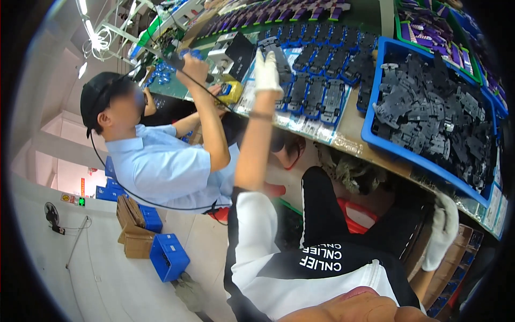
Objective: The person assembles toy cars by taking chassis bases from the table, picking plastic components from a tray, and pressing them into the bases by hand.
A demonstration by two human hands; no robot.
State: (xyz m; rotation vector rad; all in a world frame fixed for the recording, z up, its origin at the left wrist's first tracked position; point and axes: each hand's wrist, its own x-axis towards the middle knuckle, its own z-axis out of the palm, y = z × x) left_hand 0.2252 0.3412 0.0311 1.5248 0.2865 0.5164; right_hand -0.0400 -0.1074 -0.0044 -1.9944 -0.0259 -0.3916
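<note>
My left hand (266, 72), in a white glove, reaches far over the workbench. Its fingers lie over a dark grey toy car chassis (279, 58), which sits at a slant beside the rows, and appear to grip it. Several similar toy cars with blue bodies, dark undersides up (314, 96), stand in rows right of this hand. At the near right, my right hand (442, 231), also white-gloved, is low beside the bench edge, below a blue tub (370, 126). Its fingers are not clear, and nothing shows in it.
Loose black chassis parts (424, 107) fill the blue tub. Behind it stands a green crate (475, 70) of purple pieces. Purple parts (279, 13) line the far bench. On my left, a co-worker (161, 161) sits holding a dark tool, near a yellow fixture (230, 92).
</note>
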